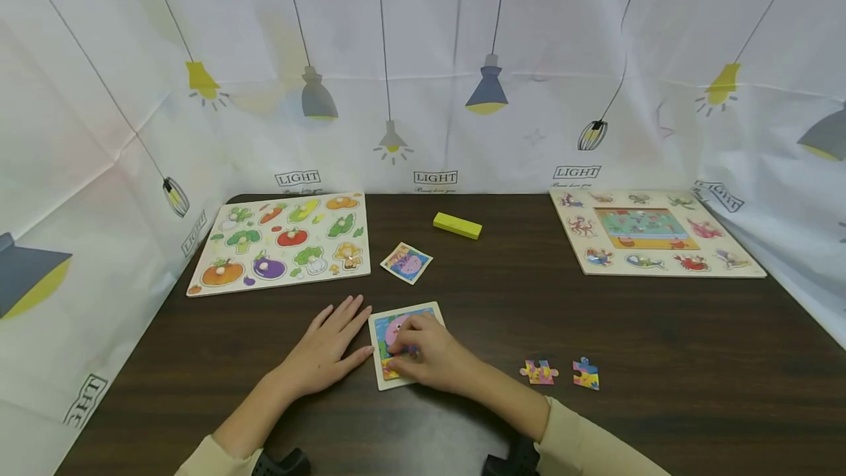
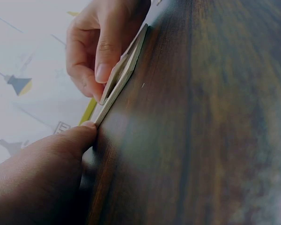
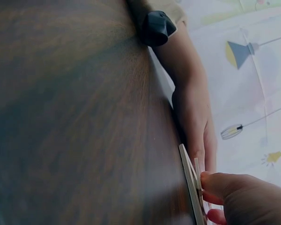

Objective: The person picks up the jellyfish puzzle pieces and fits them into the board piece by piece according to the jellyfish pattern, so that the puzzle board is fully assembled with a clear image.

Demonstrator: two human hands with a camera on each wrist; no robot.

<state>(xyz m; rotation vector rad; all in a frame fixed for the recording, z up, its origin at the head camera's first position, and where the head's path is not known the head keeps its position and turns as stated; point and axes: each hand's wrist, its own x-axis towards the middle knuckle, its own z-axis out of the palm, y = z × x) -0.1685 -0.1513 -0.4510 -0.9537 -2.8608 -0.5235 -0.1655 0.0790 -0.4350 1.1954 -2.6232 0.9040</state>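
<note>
A small square jigsaw board (image 1: 376, 351) with a pink cartoon pig picture and a pale wooden rim lies on the dark table. My right hand (image 1: 439, 355) pinches a thin wooden puzzle piece (image 3: 197, 171) between thumb and fingers, tilted over the board; its lower edge is at the board, though the exact contact is hidden. My left hand (image 1: 324, 355) lies spread on the table to the left, its thumb touching the board's edge. Two loose puzzle pieces, one pink and yellow (image 1: 539, 372) and one blue and yellow (image 1: 585, 374), lie right of my right forearm.
Behind the board lies a small square picture card (image 1: 406, 263), with a yellow block (image 1: 457, 225) farther back. A vegetable puzzle board (image 1: 284, 241) stands at the back left, a sea-animal board (image 1: 575, 230) at the back right. A printed white curtain (image 1: 423, 57) hangs behind the table.
</note>
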